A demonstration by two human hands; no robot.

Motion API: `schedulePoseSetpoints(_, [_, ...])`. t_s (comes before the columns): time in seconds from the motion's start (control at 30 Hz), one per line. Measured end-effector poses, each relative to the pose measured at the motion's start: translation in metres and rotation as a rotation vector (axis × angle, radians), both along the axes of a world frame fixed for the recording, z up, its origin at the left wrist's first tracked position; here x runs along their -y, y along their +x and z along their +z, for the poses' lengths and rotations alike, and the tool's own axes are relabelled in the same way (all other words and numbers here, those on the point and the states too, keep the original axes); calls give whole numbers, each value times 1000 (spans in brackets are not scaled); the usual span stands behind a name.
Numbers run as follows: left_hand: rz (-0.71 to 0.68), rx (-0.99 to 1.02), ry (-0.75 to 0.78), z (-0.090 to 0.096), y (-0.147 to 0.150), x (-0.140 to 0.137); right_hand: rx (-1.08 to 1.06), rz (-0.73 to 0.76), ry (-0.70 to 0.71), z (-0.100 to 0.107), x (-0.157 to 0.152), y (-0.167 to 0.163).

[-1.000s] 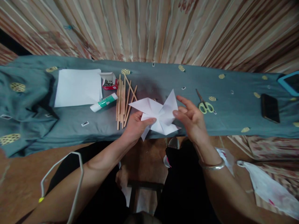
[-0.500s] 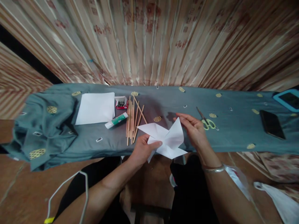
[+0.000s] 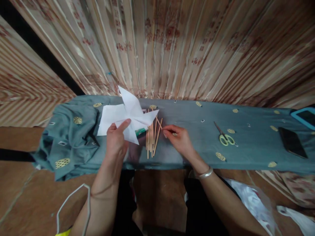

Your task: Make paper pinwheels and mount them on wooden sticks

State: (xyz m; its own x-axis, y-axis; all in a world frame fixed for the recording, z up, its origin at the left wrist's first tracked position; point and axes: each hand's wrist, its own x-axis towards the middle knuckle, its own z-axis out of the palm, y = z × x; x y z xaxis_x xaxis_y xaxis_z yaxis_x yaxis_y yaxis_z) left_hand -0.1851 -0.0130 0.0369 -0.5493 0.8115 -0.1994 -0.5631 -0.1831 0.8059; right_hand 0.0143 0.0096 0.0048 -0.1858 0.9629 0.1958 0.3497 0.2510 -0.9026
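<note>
My left hand pinches a white paper pinwheel at its middle, thumb on top, and holds it raised over the left part of the table. Several thin wooden sticks lie in a loose bundle to the right of it. The fingers of my right hand are closed on the near end of one wooden stick that lies slantwise across the bundle. Behind the pinwheel, a green and white glue tube shows only in part. The small box beside it is mostly hidden.
A stack of white paper lies under the pinwheel on the grey-green tablecloth. Scissors with light green handles lie to the right. Farther right are a black phone and a blue-framed device. A pleated curtain hangs behind.
My left hand has carried the pinwheel left and up, over the paper stack and glue tube. My right hand has let go of the pinwheel's edge and taken hold of a stick's end.
</note>
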Motion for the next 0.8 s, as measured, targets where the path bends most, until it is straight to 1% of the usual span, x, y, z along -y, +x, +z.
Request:
schedulePoseSetpoints(0.07, [73, 19, 3, 4, -15, -3, 279, 170, 158, 16, -9, -29])
schedulePoseSetpoints(0.13, [143, 37, -14, 7, -26, -4, 556, 283, 299, 28, -24, -56])
schedulePoseSetpoints(0.2, [190, 51, -25, 9, -33, -3, 865, 360, 371, 34, -42, -77])
schedulePoseSetpoints(0.23, [198, 60, -29, 9, -35, -3, 913, 385, 374, 34, -51, -86])
schedulePoseSetpoints(0.37, [161, 77, -46, 7, -40, -2, 1021, 416, 367, 26, -76, -102])
schedulePoseSetpoints(0.53, [120, 15, -68, 4, -39, -4, 1102, 388, 330, 18, -86, -108])
schedulePoseSetpoints(0.67, [94, 21, -51, 1, -38, -5, 1112, 407, 311, 13, -96, -112])
schedulePoseSetpoints(0.8, [109, 56, -55, 2, -37, -5, 1114, 435, 302, 10, -104, -114])
